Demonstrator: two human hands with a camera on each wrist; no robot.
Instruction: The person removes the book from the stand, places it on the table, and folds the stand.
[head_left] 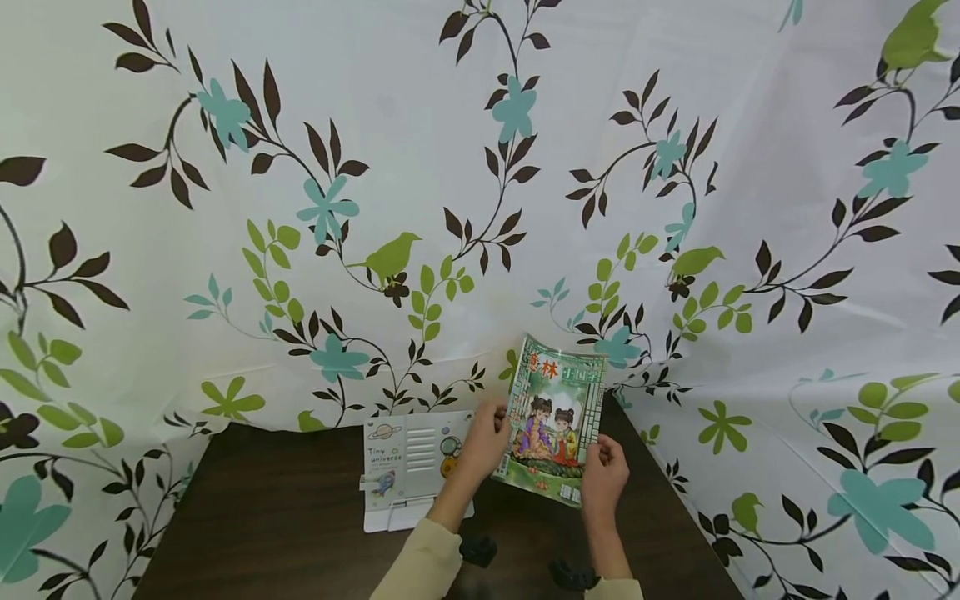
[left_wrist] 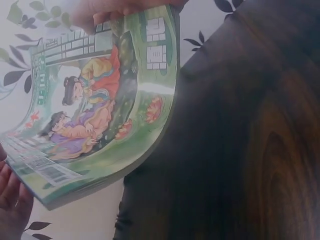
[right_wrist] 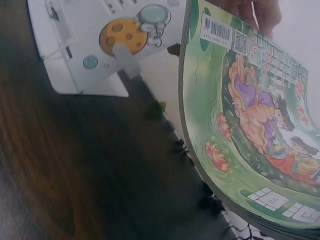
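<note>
A magazine [head_left: 551,387] with a green cover showing two illustrated children is held up above the table, tilted, its cover toward the head camera. My left hand [head_left: 486,442] grips its left edge, and my right hand [head_left: 606,477] pinches the lower right edge. In the left wrist view the magazine [left_wrist: 85,107] bows, its bottom edge curving; the left fingers [left_wrist: 12,197] show at the lower left. Seen from the right wrist, the magazine [right_wrist: 210,135] bends likewise, with the left hand [right_wrist: 262,15] at the top. Thumb and fingers partly hide behind the pages.
A white book stand [head_left: 386,479] printed with planets and "Tiny universe" stands on the dark wooden table [head_left: 277,500], left of the magazine and partly behind my left forearm. A patterned cloth [head_left: 420,125] with leaves, flowers and birds hangs behind and to the sides.
</note>
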